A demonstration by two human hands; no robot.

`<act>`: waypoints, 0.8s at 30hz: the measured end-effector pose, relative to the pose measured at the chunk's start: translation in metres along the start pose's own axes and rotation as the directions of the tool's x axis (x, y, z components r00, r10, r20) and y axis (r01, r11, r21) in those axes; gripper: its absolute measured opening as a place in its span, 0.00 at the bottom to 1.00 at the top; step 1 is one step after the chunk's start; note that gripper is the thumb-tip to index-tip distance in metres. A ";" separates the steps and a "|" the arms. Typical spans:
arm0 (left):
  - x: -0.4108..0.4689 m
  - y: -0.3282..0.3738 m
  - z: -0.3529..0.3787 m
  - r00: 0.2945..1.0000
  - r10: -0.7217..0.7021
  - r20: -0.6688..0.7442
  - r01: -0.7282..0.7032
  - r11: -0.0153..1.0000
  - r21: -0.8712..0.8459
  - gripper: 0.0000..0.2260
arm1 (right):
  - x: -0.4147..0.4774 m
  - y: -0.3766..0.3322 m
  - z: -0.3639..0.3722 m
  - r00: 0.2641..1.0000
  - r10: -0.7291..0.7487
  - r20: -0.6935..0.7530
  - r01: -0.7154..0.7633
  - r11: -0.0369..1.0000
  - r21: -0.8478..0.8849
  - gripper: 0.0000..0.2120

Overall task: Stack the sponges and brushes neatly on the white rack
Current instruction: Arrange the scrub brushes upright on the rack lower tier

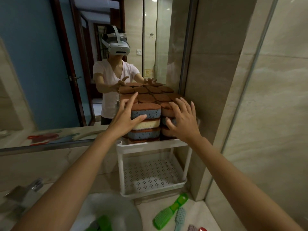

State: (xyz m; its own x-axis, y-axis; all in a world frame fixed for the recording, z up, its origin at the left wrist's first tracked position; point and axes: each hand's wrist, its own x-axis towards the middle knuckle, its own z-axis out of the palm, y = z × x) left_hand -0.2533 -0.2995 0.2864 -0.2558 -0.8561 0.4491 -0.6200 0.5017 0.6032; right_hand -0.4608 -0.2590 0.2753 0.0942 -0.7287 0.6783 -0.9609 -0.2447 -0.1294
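Left hand (126, 117): grip apart, fingers spread. The thumb lies on the blue side of the top sponge and the fingers reach up past the stack's left edge.
Near-left stack of oval foam sponges (145, 120): brown-topped, with blue and cream layers, piled on the rack's upper tier. The layers sit slightly stepped. Squaring them probably calls for a flat push from the side, not a pinch.
White plastic two-tier rack (150, 146): stands on the surface, close to the right wall. Gentle, matched pressure from both sides should keep it from sliding.
Near-right stack of brown-topped sponges (166, 109): touches the left stack. More sponges fill the tier behind.
Green plastic brush (164, 214): lies on the surface, near of the rack, not yet stacked.
Teal plastic brush (180, 215): lies just beside the green one. The perforated lower tier looks like the place for both.
Right hand (183, 120): grip apart, palm toward the right stack. Whether it touches the stack is unclear.
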 end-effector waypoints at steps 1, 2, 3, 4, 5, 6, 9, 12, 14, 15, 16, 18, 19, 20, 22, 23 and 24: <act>-0.002 0.000 0.000 0.999 -0.020 -0.033 0.020 1.000 0.012 0.36 | -0.006 -0.005 0.002 0.998 -0.039 -0.043 0.041 0.999 0.035 0.28; -0.006 0.001 0.000 0.996 -0.035 -0.078 0.036 0.999 0.014 0.37 | -0.012 -0.010 0.005 0.992 -0.080 -0.094 0.086 0.994 0.062 0.26; -0.010 0.002 -0.001 0.990 -0.042 -0.132 0.043 0.999 0.005 0.37 | -0.019 -0.016 0.009 0.981 -0.116 -0.155 0.129 0.988 0.079 0.22; -0.017 0.003 0.000 0.981 -0.043 -0.188 0.043 0.999 -0.003 0.36 | -0.028 -0.023 0.015 0.967 -0.140 -0.215 0.164 0.982 0.097 0.19; -0.024 0.003 0.001 0.970 -0.030 -0.243 0.030 1.000 -0.004 0.35 | -0.039 -0.031 0.022 0.951 -0.157 -0.268 0.194 0.974 0.118 0.17; -0.035 0.002 0.003 0.959 -0.011 -0.285 0.013 1.000 0.005 0.34 | -0.051 -0.038 0.030 0.937 -0.172 -0.304 0.224 0.964 0.143 0.15; -0.066 -0.006 0.013 0.937 0.021 -0.349 -0.018 1.000 0.012 0.33 | -0.095 -0.054 0.054 0.924 -0.218 -0.313 0.292 0.933 0.212 0.14; -0.097 -0.020 0.032 0.926 -0.067 -0.372 0.052 0.997 -0.050 0.32 | -0.143 -0.055 0.081 0.972 -0.195 -0.129 0.225 0.930 0.290 0.14; -0.119 -0.025 0.050 0.923 -0.132 -0.361 0.110 0.991 -0.079 0.29 | -0.172 -0.048 0.096 0.983 -0.160 0.090 0.124 0.941 0.314 0.15; -0.132 -0.026 0.061 0.927 -0.164 -0.339 0.144 0.986 -0.083 0.27 | -0.185 -0.041 0.104 0.962 -0.135 0.238 0.056 0.949 0.309 0.15; -0.146 -0.030 0.073 0.932 -0.203 -0.300 0.187 0.979 -0.081 0.26 | -0.198 -0.034 0.113 0.909 -0.098 0.406 -0.016 0.963 0.268 0.17; -0.175 -0.038 0.096 0.932 -0.296 -0.210 0.283 0.955 -0.090 0.26 | -0.221 -0.019 0.127 0.723 0.016 0.690 -0.129 0.985 0.112 0.22; -0.189 -0.042 0.107 0.926 -0.329 -0.182 0.317 0.944 -0.093 0.25 | -0.232 -0.013 0.133 0.636 0.075 0.768 -0.169 0.985 0.044 0.25; -0.201 -0.046 0.116 0.918 -0.358 -0.169 0.345 0.933 -0.103 0.25 | -0.242 -0.009 0.137 0.577 0.117 0.808 -0.196 0.981 -0.002 0.28; -0.222 -0.053 0.130 0.889 -0.443 -0.116 0.427 0.894 -0.138 0.24 | -0.255 -0.002 0.146 0.507 0.160 0.847 -0.212 0.976 -0.057 0.32; -0.231 -0.057 0.137 0.873 -0.484 -0.062 0.473 0.870 -0.143 0.24 | -0.259 0.000 0.149 0.477 0.170 0.862 -0.209 0.975 -0.077 0.33; -0.239 -0.061 0.145 0.849 -0.529 0.005 0.525 0.841 -0.132 0.23 | -0.261 0.001 0.153 0.447 0.179 0.876 -0.196 0.976 -0.099 0.34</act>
State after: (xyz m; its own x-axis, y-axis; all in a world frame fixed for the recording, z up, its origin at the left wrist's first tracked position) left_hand -0.2617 -0.1430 0.0469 0.1074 -0.9925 0.0590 -0.5577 -0.0110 0.8300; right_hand -0.4466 -0.1669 -0.0133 0.0986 -0.9301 -0.3538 -0.9816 -0.0326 -0.1879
